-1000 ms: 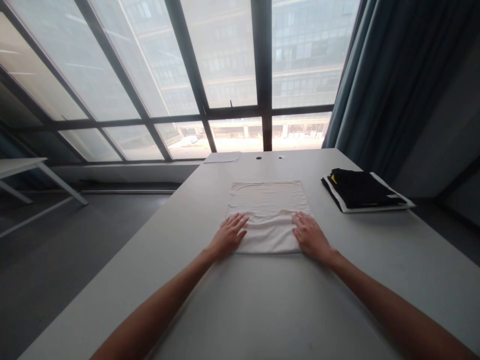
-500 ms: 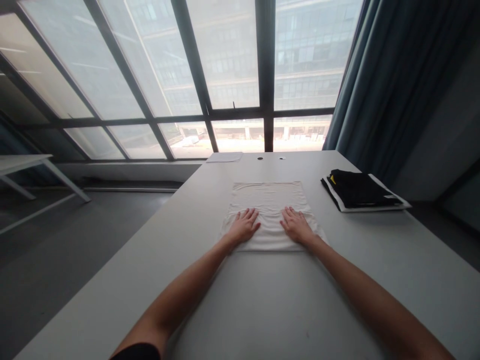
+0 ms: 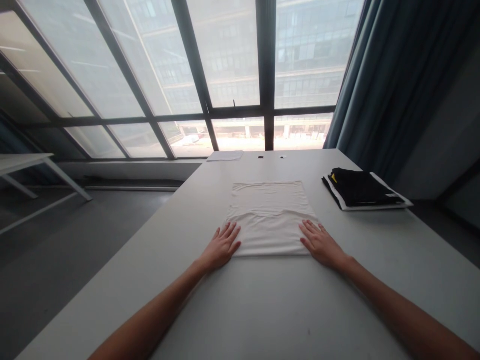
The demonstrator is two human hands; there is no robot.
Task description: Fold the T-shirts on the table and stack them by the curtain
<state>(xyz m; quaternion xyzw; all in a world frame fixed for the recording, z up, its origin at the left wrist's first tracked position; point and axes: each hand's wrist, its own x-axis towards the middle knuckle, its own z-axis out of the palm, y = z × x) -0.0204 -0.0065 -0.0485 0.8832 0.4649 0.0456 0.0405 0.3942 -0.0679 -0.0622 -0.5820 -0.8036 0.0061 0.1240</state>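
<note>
A white cloth garment (image 3: 270, 225), folded into a flat rectangle, lies on the white table (image 3: 270, 305). Its near part looks mostly smooth, with light creases across the middle and far part. My left hand (image 3: 222, 245) rests flat at its near left edge, fingers spread and fingertips on the fabric. At the near right edge, my right hand (image 3: 320, 242) lies the same way, palm down with fingers apart. Neither hand grips the cloth. Both palms cover the near side corners.
To the right sits a stack of folded black and white clothes (image 3: 365, 189). A flat white sheet (image 3: 225, 156) lies at the table's far left corner, beside two round holes. Windows rise behind, a dark blue curtain (image 3: 360, 90) hangs right, and another table (image 3: 26, 161) stands left.
My hands have slid apart and toward me, from the middle of the garment out to its near side edges. The near part of the fabric is smoother.
</note>
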